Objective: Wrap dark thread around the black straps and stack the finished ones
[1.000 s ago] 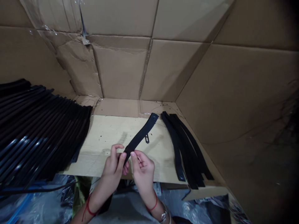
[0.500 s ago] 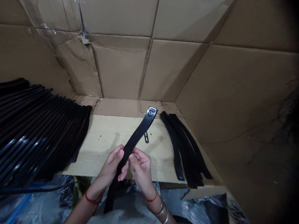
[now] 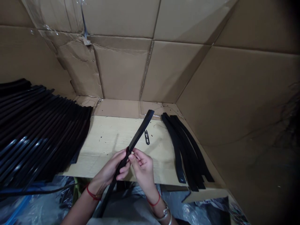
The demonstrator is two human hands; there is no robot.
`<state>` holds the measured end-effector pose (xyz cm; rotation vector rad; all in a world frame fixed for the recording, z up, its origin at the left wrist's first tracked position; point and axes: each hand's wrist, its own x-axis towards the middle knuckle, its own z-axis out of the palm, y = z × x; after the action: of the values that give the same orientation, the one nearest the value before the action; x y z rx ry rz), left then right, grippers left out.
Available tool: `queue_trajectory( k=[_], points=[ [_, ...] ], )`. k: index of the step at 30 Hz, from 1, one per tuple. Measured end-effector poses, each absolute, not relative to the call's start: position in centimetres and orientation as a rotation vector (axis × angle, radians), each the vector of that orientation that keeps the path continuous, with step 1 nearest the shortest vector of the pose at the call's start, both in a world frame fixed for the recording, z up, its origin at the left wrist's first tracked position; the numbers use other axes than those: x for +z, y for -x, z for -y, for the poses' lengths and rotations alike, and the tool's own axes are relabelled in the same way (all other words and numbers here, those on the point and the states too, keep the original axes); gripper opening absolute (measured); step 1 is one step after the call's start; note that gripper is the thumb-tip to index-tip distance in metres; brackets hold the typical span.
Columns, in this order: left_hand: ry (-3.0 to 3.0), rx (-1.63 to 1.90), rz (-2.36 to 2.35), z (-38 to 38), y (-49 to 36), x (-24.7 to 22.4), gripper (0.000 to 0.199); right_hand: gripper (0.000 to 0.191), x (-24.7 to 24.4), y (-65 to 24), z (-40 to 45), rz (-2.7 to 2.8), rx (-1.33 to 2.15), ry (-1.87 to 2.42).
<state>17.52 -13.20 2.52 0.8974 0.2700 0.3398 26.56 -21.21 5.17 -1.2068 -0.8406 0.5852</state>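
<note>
A long black strap (image 3: 140,129) slants up from my lap, turned nearly edge-on, its far end above the back of the board. My left hand (image 3: 114,167) is closed around its middle, thumb on the near face and fingers behind. Against the strap's right edge, my right hand (image 3: 141,164) pinches with thumb and forefinger; whether a thread is also between them I cannot tell. Just beyond the hands, a small pair of black thread snips (image 3: 147,137) lies on the board, partly beside the strap.
A large fanned pile of black straps (image 3: 42,131) covers the left side. Several more straps (image 3: 185,150) lie at the right. Cardboard walls (image 3: 122,68) enclose the pale board (image 3: 93,150) at the back and right. Plastic bags (image 3: 44,206) sit below the front edge.
The strap has been rolled in my hands from its broad face, with a hole at the end, to nearly edge-on. More of the snips shows now. My hands have barely shifted.
</note>
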Motion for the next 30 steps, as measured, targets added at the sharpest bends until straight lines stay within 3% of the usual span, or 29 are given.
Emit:
queue_trajectory(
  k=[7,14,20,30],
  points=[
    [-0.941,0.360,-0.343,13.8,-17.9,1.9,0.047,0.031,5.0,-25.8,21.1,0.813,0.523,1.219],
    [-1.281,0.560,-0.562,15.1,-17.1,2.9,0.041,0.025,5.5,-26.4,21.2,0.771,0.577,1.239],
    [-1.295,0.468,-0.503,15.5,-16.3,4.0,0.042,0.022,5.8,-26.9,21.8,0.807,0.604,1.252],
    [-0.940,0.346,-0.305,15.3,-16.3,3.8,0.041,0.031,5.3,-26.8,22.4,0.730,0.666,1.166]
  ],
)
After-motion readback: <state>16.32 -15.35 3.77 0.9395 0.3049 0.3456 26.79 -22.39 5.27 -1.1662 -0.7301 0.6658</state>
